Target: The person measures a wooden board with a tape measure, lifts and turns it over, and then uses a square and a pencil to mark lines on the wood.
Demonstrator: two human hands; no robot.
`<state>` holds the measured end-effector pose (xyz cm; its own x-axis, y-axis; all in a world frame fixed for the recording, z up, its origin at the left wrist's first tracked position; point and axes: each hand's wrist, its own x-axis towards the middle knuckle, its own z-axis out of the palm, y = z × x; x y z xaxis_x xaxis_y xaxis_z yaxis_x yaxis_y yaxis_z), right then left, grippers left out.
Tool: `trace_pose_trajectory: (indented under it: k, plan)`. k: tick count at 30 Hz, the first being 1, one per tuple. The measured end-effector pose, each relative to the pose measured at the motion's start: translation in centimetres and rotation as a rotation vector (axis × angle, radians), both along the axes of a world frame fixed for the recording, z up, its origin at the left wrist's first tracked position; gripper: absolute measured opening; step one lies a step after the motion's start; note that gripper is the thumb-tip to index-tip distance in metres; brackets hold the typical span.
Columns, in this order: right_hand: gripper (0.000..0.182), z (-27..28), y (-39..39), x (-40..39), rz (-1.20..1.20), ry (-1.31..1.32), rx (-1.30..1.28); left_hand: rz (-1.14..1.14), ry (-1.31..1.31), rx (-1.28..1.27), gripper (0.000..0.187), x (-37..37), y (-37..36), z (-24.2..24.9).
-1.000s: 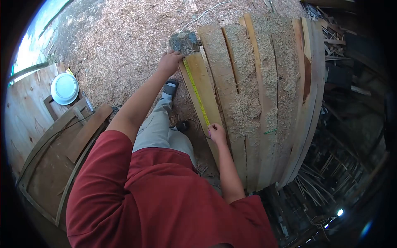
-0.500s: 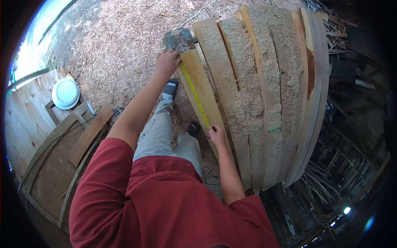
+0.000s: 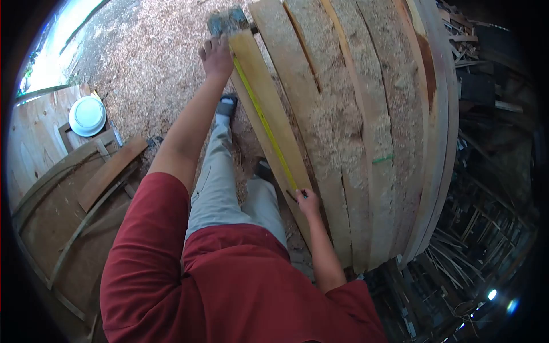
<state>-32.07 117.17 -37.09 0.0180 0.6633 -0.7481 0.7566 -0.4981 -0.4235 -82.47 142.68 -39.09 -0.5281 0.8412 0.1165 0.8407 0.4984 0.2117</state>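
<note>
A yellow tape measure (image 3: 264,121) lies stretched along the leftmost wooden plank (image 3: 280,108) of a stack. My left hand (image 3: 216,56) is far out at the plank's far end, pressing the tape's end against the edge, just below a grey-blue block (image 3: 227,22). My right hand (image 3: 309,202) is close to me at the plank's near part, pinching the tape down on the wood. A small dark mark or pencil tip shows at its fingers; I cannot tell which. My legs and shoes stand beside the plank.
More planks (image 3: 354,114) covered in sawdust lie to the right, one with a green mark (image 3: 383,159). Sawdust covers the ground. At the left are plywood sheets (image 3: 34,148), curved wood strips and a white round lid (image 3: 87,116). Scrap wood piles up at the right.
My left hand has slid farther along the plank toward its far end, so more tape lies stretched out. My right hand has stayed low on the plank. The view has shifted forward.
</note>
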Motion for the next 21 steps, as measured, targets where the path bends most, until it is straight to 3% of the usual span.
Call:
trace_pose_trajectory:
  k: [5, 10, 18, 21]
  plan:
    - [0.039, -0.6, -6.3, 6.7, 0.045, -0.075, 0.101, -0.039, -0.046, -0.043, 0.062, 10.0, -9.5, 1.3]
    - [0.038, 0.1, -10.5, 11.4, 0.066, -0.03, 0.151, 0.019, -0.191, -0.023, 0.059, 18.3, -23.2, 3.5]
    - [0.033, 1.3, -17.8, 22.3, -0.006, -0.078, 0.158, 0.136, -0.282, -0.082, 0.043, 17.8, -48.7, 5.5]
    - [0.033, 1.7, -21.3, 26.3, -0.009, -0.102, 0.214, 0.184, -0.236, -0.083, 0.039, 18.6, -55.2, 7.1]
